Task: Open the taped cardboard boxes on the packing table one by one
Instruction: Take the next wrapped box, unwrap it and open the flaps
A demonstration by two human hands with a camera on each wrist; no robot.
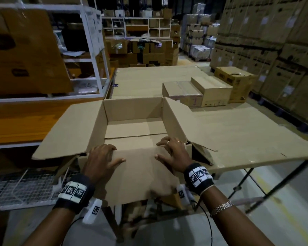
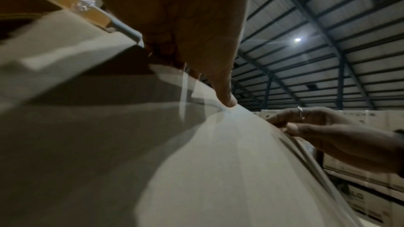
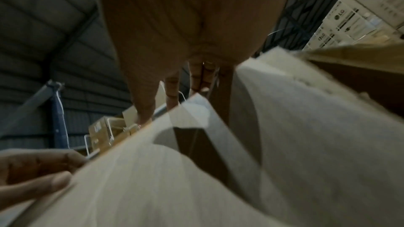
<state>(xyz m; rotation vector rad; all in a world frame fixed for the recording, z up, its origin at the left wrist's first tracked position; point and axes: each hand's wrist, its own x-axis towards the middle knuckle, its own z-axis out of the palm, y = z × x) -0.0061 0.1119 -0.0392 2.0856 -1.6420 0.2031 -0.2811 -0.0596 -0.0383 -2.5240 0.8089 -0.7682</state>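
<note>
My left hand (image 1: pixel 100 159) grips at seven o'clock, fingers curled, thumb pointing three. My right hand (image 1: pixel 172 153) mirrors it at five o'clock

one open box (image 1: pixel 133 110), three closed boxes (image 1: pixel 182 89), two hands (image 1: pixel 100 159)

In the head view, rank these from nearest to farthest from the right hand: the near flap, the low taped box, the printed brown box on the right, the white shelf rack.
From the right hand:
1. Near flap, gripped by it.
2. Low taped box, beyond on the table.
3. Printed brown box, farther back right.
4. White shelf rack, far left.
</note>
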